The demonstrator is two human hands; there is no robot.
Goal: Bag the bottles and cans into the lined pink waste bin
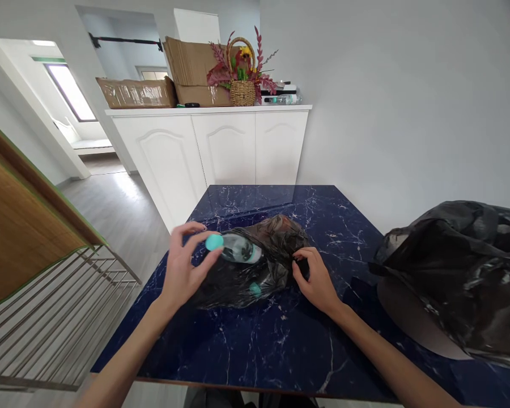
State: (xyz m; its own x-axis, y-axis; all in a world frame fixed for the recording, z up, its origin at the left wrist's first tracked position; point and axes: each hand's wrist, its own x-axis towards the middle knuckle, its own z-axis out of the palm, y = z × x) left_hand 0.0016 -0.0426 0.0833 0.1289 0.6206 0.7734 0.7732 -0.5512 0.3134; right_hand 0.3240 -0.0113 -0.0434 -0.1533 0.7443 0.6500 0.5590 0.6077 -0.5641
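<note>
A clear plastic bottle (pixel 239 249) with a teal cap lies tilted at the mouth of a thin black plastic bag (pixel 233 292). My left hand (pixel 186 260) has its thumb and a finger closed around the cap end. The bottle's far end rests against the bag's folds. My right hand (pixel 314 277) pinches the bag's edge on its right side, with fingertips partly hidden by the plastic. Inside the bag, another teal cap (pixel 255 289) shows through the film. Brownish contents show dimly at the bag's far side.
The bag lies on a dark blue marbled table (pixel 246 351). To the right stands a bin (pixel 412 317) lined with a large black bag (pixel 459 266). A metal rack (pixel 68 311) is at the left. Behind, a white cabinet (pixel 233 147) carries cardboard boxes and a flower basket (pixel 242 93).
</note>
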